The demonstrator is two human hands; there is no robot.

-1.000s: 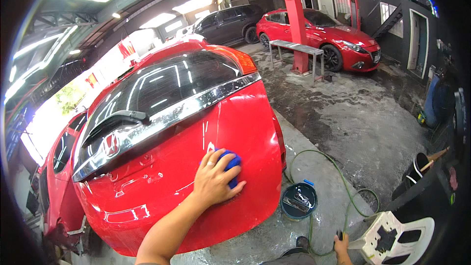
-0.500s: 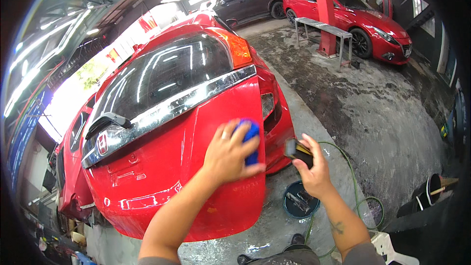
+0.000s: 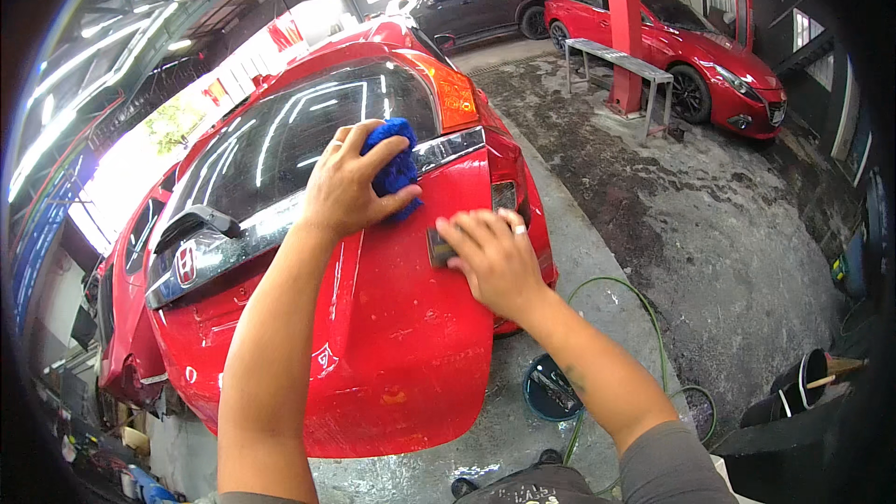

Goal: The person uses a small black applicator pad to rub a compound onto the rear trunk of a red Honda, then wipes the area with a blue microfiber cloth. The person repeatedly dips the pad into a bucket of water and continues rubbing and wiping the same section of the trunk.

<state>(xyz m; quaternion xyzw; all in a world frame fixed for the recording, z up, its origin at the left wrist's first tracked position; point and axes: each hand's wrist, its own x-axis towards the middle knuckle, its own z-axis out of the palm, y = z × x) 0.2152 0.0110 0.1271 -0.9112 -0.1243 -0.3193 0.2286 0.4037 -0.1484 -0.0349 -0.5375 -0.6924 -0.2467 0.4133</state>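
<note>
A red car's tailgate (image 3: 411, 345), wet and spotted with drops, fills the middle. My left hand (image 3: 347, 182) is closed around a fluffy blue wash sponge (image 3: 398, 163) at the chrome strip (image 3: 450, 150), below the rear window (image 3: 280, 131). Lower and to the right, my right hand (image 3: 504, 257) grips a small dark sanding block (image 3: 439, 248) against the red panel, close to its right edge. Fingers cover most of the block. The orange-red tail light (image 3: 455, 98) is above both hands.
A dark bucket (image 3: 528, 390) with things in it stands on the wet floor, below right. A green hose (image 3: 665, 364) curls past it. Farther off are a metal bench (image 3: 611, 54), a red post (image 3: 627, 37), another red car (image 3: 719, 75) and a dark SUV (image 3: 485, 0).
My left hand has moved up and left with the blue sponge, to the chrome strip. My right hand has brought the block left from beside the car onto the panel.
</note>
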